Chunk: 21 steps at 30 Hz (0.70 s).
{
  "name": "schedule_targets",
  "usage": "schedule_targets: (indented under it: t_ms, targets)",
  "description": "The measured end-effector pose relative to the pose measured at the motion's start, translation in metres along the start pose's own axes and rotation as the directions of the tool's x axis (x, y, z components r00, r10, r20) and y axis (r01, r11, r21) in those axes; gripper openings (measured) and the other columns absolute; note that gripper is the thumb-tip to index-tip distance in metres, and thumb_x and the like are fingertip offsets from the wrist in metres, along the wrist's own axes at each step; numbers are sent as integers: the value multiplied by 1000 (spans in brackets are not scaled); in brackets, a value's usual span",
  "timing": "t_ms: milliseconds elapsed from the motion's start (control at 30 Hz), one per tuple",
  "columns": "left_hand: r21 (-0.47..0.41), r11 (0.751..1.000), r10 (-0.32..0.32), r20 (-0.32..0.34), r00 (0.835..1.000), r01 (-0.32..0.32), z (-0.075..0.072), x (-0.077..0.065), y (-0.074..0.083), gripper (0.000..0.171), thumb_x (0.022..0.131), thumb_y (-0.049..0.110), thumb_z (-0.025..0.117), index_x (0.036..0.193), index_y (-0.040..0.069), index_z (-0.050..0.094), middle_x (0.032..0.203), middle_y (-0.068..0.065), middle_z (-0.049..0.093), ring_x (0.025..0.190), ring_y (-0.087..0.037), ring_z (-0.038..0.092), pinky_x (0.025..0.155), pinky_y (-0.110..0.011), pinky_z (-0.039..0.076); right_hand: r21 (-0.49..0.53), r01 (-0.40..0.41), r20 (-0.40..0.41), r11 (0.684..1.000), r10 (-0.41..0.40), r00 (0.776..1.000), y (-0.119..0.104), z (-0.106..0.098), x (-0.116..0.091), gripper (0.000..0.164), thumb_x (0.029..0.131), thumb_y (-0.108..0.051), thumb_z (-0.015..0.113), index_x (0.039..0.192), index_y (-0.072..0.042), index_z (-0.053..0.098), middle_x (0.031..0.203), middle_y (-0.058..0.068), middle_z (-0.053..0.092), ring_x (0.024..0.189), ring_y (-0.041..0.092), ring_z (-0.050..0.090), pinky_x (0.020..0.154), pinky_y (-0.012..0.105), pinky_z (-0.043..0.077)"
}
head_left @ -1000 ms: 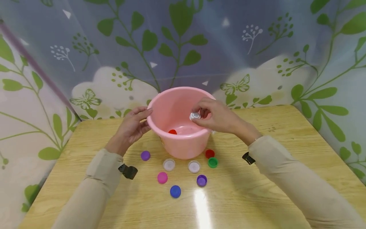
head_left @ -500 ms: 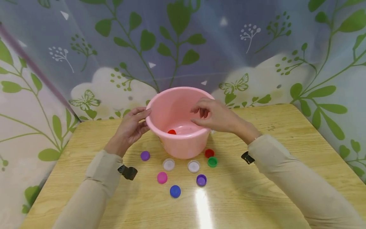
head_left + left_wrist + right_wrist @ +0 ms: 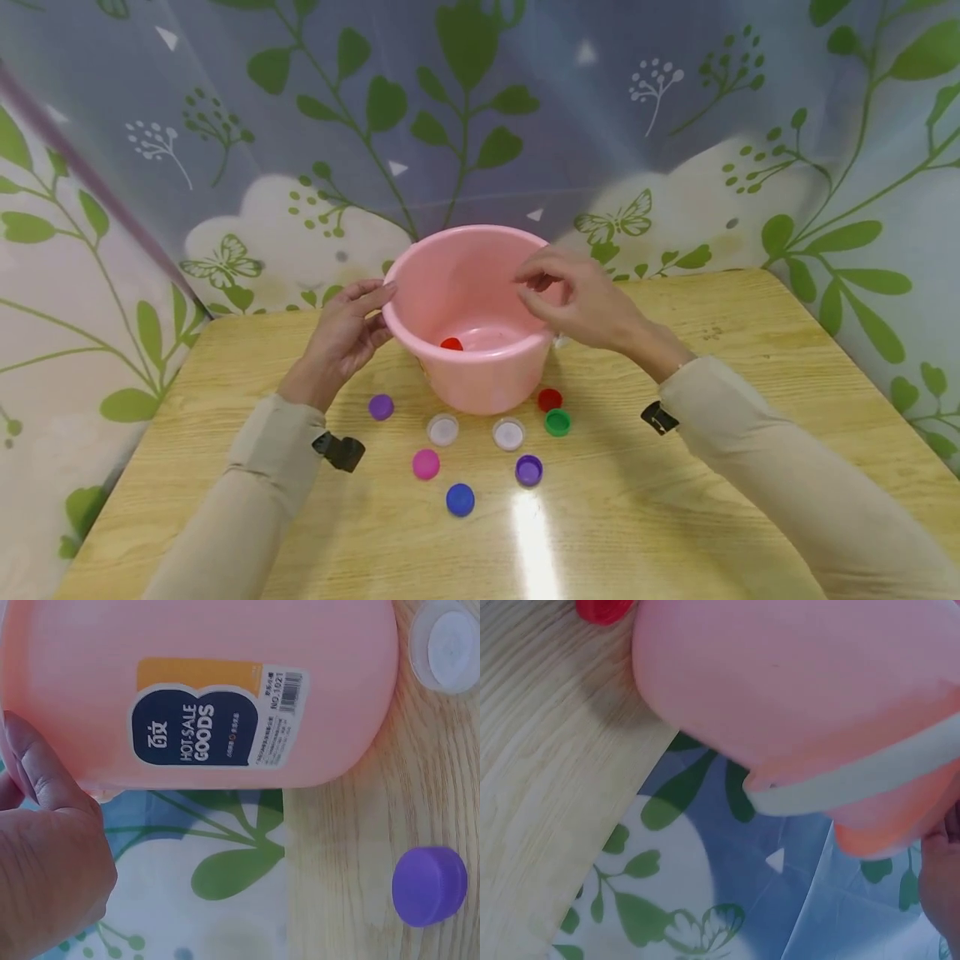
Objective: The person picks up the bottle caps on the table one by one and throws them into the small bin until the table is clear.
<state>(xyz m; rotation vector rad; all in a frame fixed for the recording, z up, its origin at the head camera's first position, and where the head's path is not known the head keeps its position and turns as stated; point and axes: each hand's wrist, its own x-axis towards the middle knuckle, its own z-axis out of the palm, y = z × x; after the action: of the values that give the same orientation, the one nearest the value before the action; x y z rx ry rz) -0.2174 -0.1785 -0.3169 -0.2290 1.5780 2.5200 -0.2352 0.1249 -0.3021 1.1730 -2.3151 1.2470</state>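
Note:
A pink plastic bucket (image 3: 480,383) stands upright on the table. My left hand (image 3: 345,333) grips its rim at the left side; in the left wrist view, fingers (image 3: 45,769) lie against the rim. My right hand (image 3: 581,300) is over the right part of the rim, fingers loosely bent, with nothing visible between them. A red bottle cap (image 3: 452,343) lies inside the bucket; the near wall hides part of the bottom. In front lie caps: purple (image 3: 381,407), clear-rimmed white (image 3: 442,430), pink (image 3: 426,464), blue (image 3: 460,500), dark purple (image 3: 528,471), green (image 3: 557,422) and red (image 3: 550,400).
The wooden table (image 3: 712,500) reaches back to a leaf-patterned cloth (image 3: 675,100) close behind the bucket. A second white cap (image 3: 509,434) lies near the bucket's base. The bucket's white handle (image 3: 855,780) hangs along its outer side in the right wrist view.
My right hand held a white cap over the bucket a second ago and let it go. It has since shifted slightly right. My left hand has stayed on the rim.

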Motion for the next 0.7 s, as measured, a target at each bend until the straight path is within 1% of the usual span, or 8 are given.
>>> schedule_targets:
  t_ms: [67,200,333,400,467,533,633,700]
  targets:
    - [-1,1000,0,-2,1000,0,0,1,0,26,92,13,65,112,3,51,97,-11,54,64,-15,60,56,-20,55,-21,13,-65,1000,-14,998,3,-4,-5,16,89,-7,65,104,-6,69,100,1,63,88,14,57,77,31,51]
    - [3,1000,0,-3,1000,0,-1,1,0,28,92,14,66,113,3,51,101,-12,52,66,-15,60,57,-20,55,-55,-27,-179,998,17,984,7,-15,-18,16,88,1,63,104,0,67,102,7,62,88,16,57,78,29,51]
    - [0,1000,-1,2,1000,1,-2,1,-1,27,92,13,65,113,3,51,102,-12,51,67,-14,59,57,-20,55,-84,-97,-259,992,73,963,7,-25,-35,15,88,7,59,103,6,63,100,15,61,88,20,57,79,27,51]
    - [-2,1000,-1,5,1000,1,-2,1,-1,27,92,13,64,113,3,51,102,-12,50,66,-14,59,57,-20,55,-97,-122,-275,988,91,957,14,-28,-45,14,88,8,58,101,6,63,99,16,61,87,18,56,78,23,50]
    - [-3,1000,-2,7,1000,2,-3,2,-1,27,92,13,65,113,3,51,101,-12,51,65,-13,58,57,-20,55,-118,-158,-250,980,125,960,25,-31,-56,13,91,4,57,102,3,63,100,13,61,88,17,56,77,19,49]
    - [-3,1000,-1,9,1000,1,-3,2,-1,27,92,13,65,113,3,50,100,-11,51,65,-13,58,57,-20,55,-125,-184,-184,975,159,970,38,-32,-68,14,93,-1,56,105,0,64,102,9,61,88,17,56,76,20,49]
    - [2,1000,-1,8,1000,1,-3,2,-1,28,92,14,65,113,3,50,98,-11,52,65,-13,59,58,-20,55,-149,-213,-28,966,211,977,50,-29,-83,16,95,-7,57,109,-6,64,106,5,61,90,17,58,76,28,52]
    - [5,1000,-3,9,1000,3,-3,2,-1,28,92,14,66,113,3,50,97,-10,53,65,-13,59,57,-20,55,-159,-224,86,962,239,967,54,-24,-92,17,95,-9,58,111,-7,63,108,4,60,92,18,58,78,33,53]
